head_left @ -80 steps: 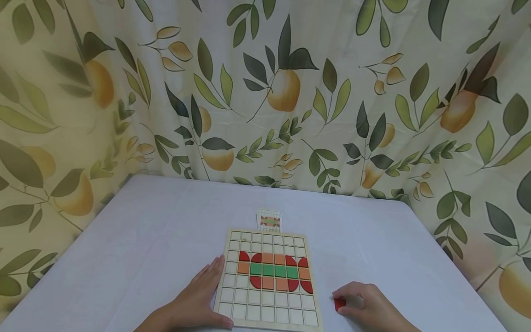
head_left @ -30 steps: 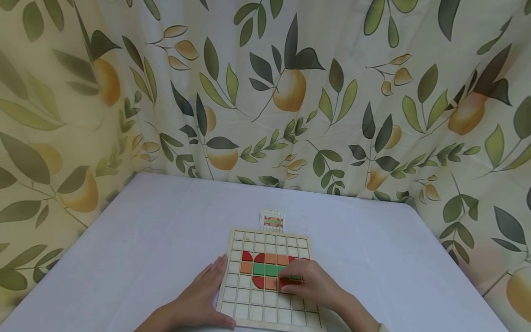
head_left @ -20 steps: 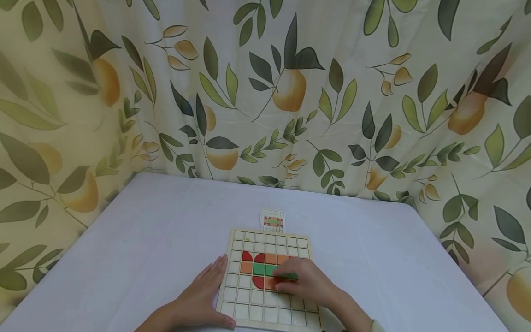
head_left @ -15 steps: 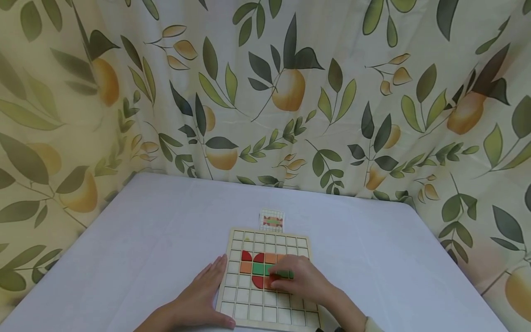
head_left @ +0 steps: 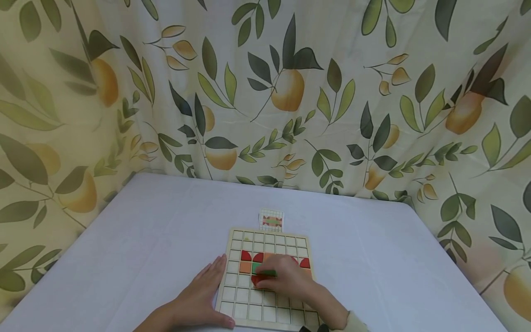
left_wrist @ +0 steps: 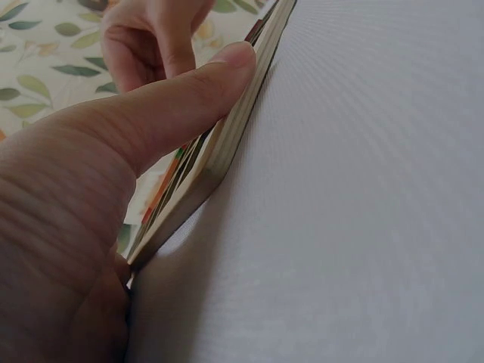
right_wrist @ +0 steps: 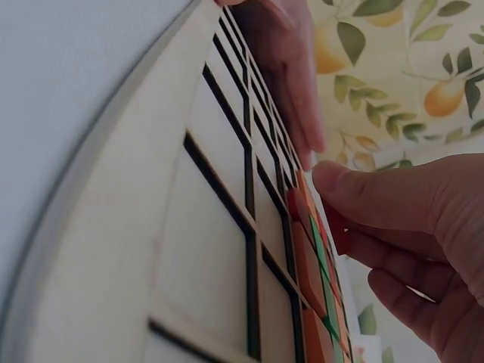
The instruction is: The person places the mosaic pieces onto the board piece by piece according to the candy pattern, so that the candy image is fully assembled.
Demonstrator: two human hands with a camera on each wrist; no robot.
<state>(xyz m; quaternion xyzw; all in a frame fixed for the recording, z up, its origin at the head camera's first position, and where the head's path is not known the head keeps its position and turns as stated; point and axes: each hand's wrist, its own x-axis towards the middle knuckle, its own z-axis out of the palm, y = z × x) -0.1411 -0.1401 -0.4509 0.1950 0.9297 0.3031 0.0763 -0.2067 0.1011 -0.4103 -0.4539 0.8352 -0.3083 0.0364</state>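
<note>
A wooden grid board (head_left: 256, 313) lies on the table, red, orange and green tiles in its middle rows. My left hand (head_left: 195, 297) rests against its near left corner, fingers straight along the left edge; in the left wrist view the thumb (left_wrist: 189, 94) lies on the board's edge. Over the middle rows, my right hand (head_left: 288, 276) pinches a small red tile (right_wrist: 338, 231), seen between thumb and fingers in the right wrist view. That hand hides several tiles. An orange tile (head_left: 245, 267) and a red quarter-round tile (head_left: 245, 255) show left of it.
A small card (head_left: 271, 216) printed with a coloured grid pattern lies just beyond the board's far edge. White cloth (head_left: 174, 221) covers the table. A curtain (head_left: 265, 115) with leaves and fruit hangs behind and beside it.
My right hand first held a red tile right of the board, then came over it and slid leftward across the middle rows. My left hand has stayed at the board's corner.
</note>
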